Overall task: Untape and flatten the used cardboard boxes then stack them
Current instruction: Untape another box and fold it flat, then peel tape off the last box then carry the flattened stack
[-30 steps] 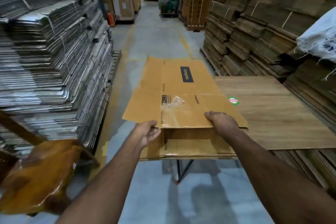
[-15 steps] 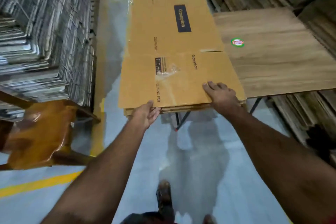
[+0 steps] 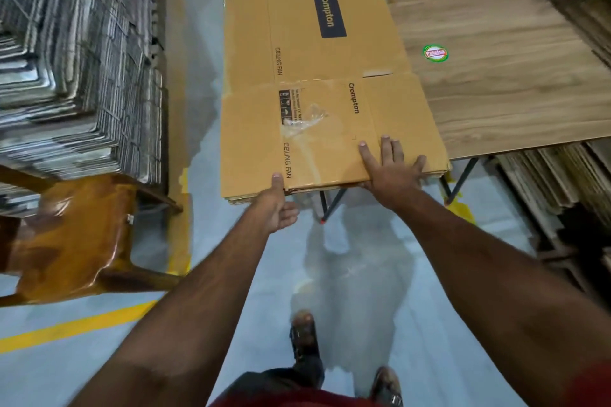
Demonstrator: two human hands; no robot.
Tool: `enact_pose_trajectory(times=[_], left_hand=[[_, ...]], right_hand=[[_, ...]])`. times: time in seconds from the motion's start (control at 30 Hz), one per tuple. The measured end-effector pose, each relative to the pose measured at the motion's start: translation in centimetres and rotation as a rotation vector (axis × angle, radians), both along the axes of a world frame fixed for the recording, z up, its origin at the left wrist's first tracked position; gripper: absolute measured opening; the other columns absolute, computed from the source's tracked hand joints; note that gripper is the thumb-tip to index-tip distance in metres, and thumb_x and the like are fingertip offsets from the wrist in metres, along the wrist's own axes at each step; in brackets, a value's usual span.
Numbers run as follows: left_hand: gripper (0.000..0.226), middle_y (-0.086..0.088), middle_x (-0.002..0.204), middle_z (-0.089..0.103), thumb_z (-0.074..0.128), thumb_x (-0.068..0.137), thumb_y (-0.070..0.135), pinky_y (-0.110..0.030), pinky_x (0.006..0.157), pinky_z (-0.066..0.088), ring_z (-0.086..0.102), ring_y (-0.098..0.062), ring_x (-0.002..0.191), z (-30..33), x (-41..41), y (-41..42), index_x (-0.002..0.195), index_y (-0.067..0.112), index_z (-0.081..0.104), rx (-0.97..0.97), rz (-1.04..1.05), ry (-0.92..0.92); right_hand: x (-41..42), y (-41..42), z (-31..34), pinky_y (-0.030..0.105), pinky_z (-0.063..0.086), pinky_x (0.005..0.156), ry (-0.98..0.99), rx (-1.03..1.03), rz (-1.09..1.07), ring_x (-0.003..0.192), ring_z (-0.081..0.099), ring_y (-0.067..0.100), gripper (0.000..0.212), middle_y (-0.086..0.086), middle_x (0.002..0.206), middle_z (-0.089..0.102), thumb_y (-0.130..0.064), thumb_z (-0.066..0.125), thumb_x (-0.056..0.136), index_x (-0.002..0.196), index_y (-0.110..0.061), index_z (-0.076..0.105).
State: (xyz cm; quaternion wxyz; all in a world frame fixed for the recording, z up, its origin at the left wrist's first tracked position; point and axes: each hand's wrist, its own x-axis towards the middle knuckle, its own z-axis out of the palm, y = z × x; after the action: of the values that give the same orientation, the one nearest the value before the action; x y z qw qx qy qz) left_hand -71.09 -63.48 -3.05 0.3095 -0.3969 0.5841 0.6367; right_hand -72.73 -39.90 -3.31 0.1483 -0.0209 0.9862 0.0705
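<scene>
flattened box (image 3: 317, 76) overhangs table (image 3: 515, 82) left edge; right hand (image 3: 391, 172) fingers spread pressing, left hand (image 3: 276, 205) thumb pinching near edge: stack could tip, leftover tape (image 3: 305, 120) snag

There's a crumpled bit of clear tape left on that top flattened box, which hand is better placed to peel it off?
Probably the right hand: it lies flat on the top flattened box, nearest the tape. The left hand grips the near edge, steadying the box.
</scene>
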Motion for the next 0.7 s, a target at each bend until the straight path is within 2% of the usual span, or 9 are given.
enact_pose_trajectory(times=[0.1,0.17,0.23,0.3,0.43,0.57,0.7], left_hand=[[0.069,-0.018,0.104,0.065,0.02,0.099,0.062,-0.038,0.078,0.053,0.064,-0.03,0.098,0.0,-0.6,1.0,0.138,0.01,0.041,0.051,0.07,0.006],[0.062,-0.015,0.099,0.064,0.02,0.098,0.064,-0.039,0.084,0.053,0.065,-0.03,0.097,-0.3,-0.5,1.3,0.127,0.015,0.044,0.045,0.063,0.02],[0.053,-0.011,0.095,0.064,0.022,0.097,0.066,-0.039,0.088,0.054,0.066,-0.025,0.087,-0.9,-0.5,1.4,0.119,0.022,0.042,0.037,0.05,0.049],[0.052,-0.008,0.09,0.064,0.025,0.096,0.066,-0.038,0.09,0.055,0.065,-0.022,0.082,-1.5,-0.6,1.2,0.117,0.023,0.044,0.035,0.049,0.08],[0.055,-0.007,0.092,0.064,0.03,0.095,0.066,-0.037,0.092,0.054,0.065,-0.023,0.09,-1.9,-0.5,1.0,0.12,0.02,0.048,0.038,0.05,0.107],[0.049,-0.005,0.088,0.064,0.037,0.098,0.059,-0.032,0.081,0.056,0.063,-0.016,0.078,-1.5,0.4,1.0,0.109,0.013,0.052,0.044,0.053,0.119],[0.046,-0.01,0.103,0.066,0.037,0.102,0.049,-0.031,0.069,0.059,0.065,-0.016,0.073,0.0,2.2,2.3,0.11,0.007,0.053,-0.023,-0.065,0.142]], right_hand=[[-0.9,-0.1,-0.3,0.077,0.019,0.105,-0.067,0.013,-0.009,0.151,-0.005,0.033,0.084,0.012,0.164,-0.012,-0.062,0.042,0.095,0.153,-0.037,-0.013],[-1.6,0.5,-0.1,0.077,0.019,0.105,-0.104,0.013,-0.004,0.151,-0.008,0.033,0.087,0.011,0.164,-0.016,-0.064,0.043,0.093,0.153,-0.038,-0.015],[-2.5,1.0,0.5,0.076,0.02,0.105,-0.132,0.008,0.003,0.151,-0.009,0.033,0.093,0.008,0.164,-0.018,-0.065,0.048,0.09,0.153,-0.04,-0.016],[-3.2,1.1,0.9,0.075,0.021,0.106,-0.159,0.015,0.002,0.151,-0.01,0.034,0.098,0.007,0.163,-0.02,-0.066,0.053,0.088,0.153,-0.039,-0.017],[-2.3,0.4,0.3,0.074,0.017,0.108,-0.135,-0.004,-0.046,0.15,-0.009,0.037,0.096,0.011,0.163,-0.018,-0.063,0.05,0.092,0.154,-0.033,-0.016],[-0.3,-0.4,0.0,0.07,0.011,0.112,-0.127,-0.024,-0.048,0.15,-0.011,0.038,0.097,0.015,0.162,-0.02,-0.056,0.053,0.094,0.154,-0.027,-0.018],[2.0,1.3,1.0,0.068,0.005,0.115,0.029,-0.042,0.014,0.151,-0.003,0.036,0.102,0.017,0.163,-0.01,-0.058,0.058,0.089,0.155,-0.025,-0.013]])
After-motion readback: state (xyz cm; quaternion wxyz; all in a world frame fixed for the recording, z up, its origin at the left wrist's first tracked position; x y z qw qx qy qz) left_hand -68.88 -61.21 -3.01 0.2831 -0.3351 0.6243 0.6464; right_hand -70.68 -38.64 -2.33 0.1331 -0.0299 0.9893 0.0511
